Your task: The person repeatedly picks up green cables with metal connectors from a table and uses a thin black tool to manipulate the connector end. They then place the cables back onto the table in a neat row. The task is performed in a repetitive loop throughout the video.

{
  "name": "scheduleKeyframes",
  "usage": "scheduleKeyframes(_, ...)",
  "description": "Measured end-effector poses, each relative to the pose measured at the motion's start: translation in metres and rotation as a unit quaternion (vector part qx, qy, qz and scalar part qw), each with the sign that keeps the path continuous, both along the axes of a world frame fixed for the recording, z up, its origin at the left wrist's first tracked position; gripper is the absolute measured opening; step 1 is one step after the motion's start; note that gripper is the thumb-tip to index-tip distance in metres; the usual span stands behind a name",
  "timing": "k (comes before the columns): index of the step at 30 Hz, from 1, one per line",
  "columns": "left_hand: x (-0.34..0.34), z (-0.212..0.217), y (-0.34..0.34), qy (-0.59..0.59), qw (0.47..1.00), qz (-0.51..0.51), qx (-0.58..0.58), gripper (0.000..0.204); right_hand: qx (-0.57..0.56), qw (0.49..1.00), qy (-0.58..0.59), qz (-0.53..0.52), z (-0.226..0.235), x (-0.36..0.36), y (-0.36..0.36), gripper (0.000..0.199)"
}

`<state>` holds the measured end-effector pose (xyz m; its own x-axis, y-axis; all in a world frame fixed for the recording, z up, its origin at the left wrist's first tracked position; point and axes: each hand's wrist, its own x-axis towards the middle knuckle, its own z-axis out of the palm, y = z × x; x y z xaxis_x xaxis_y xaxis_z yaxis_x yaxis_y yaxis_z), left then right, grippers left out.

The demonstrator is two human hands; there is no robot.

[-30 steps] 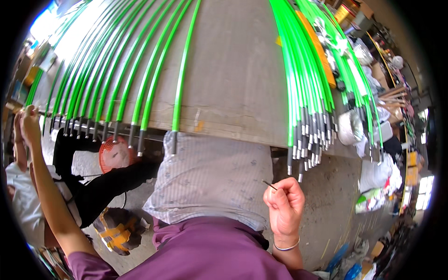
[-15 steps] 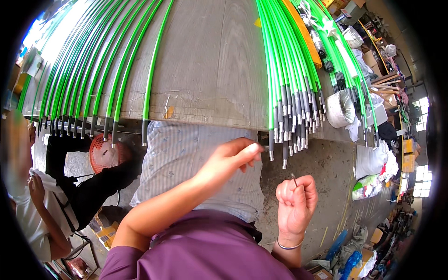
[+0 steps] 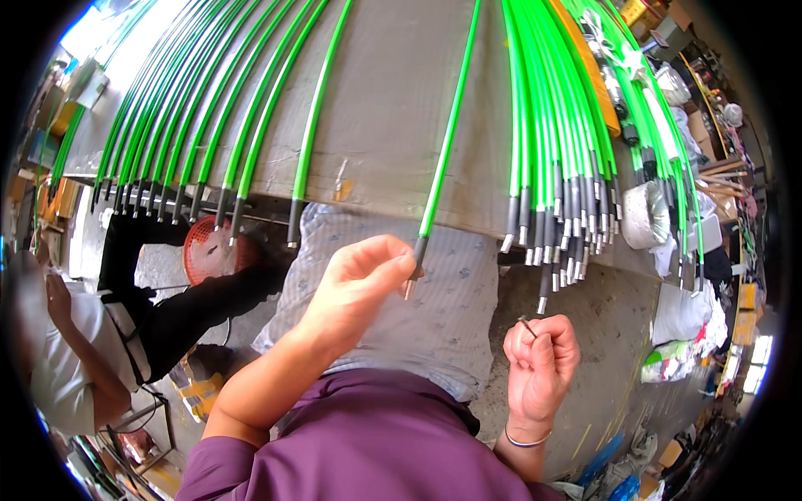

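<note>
My left hand (image 3: 361,280) is closed around the dark end sleeve of one green rod (image 3: 451,125), just off the table's near edge. A short metal tip pokes out below my fingers. The rod runs away from me across the table, apart from the others. Further right and lower, my right hand (image 3: 541,363) is closed in a pinch on a small thin dark pin (image 3: 527,327); its lower part is hidden in the fingers. Close to that hand, a dense bundle of green rods (image 3: 547,125) has dark sleeves and metal tips overhanging the edge.
Spaced green rods (image 3: 313,117) lie on the table (image 3: 388,108) at left. An orange strip (image 3: 589,67) and a clear tape roll (image 3: 645,215) are at right. A striped cloth (image 3: 451,309) hangs before me. Another person (image 3: 71,351) sits at left near a red basket (image 3: 199,255).
My left hand has taken hold of one green rod's end, and that rod now lies left of the bundle. The right hand still pinches the pin. The view has shifted slightly.
</note>
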<state>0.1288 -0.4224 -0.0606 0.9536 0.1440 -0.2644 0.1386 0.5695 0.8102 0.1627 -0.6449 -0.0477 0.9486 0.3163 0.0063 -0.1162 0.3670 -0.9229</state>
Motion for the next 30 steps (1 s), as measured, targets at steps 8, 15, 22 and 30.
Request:
scheduleKeyframes(8,-0.026,-0.008,0.003,0.054,0.992,-0.023,-0.113,0.023,-0.148,0.988,-0.017,0.047,-0.004,-0.004,0.033,0.013)
scheduleKeyframes(15,-0.032,-0.002,0.004,0.073,0.995,-0.054,-0.041,0.017,-0.18,0.981,-0.007,0.065,-0.009,0.002,0.041,0.011)
scheduleKeyframes(22,-0.032,0.003,0.005,0.093,0.994,-0.061,-0.004,0.016,-0.21,0.974,-0.02,0.076,-0.005,0.001,0.045,0.011)
scheduleKeyframes(30,-0.032,0.007,0.006,0.097,0.992,-0.076,-0.012,0.018,-0.228,0.97,-0.039,0.068,-0.007,0.0,0.042,0.012)
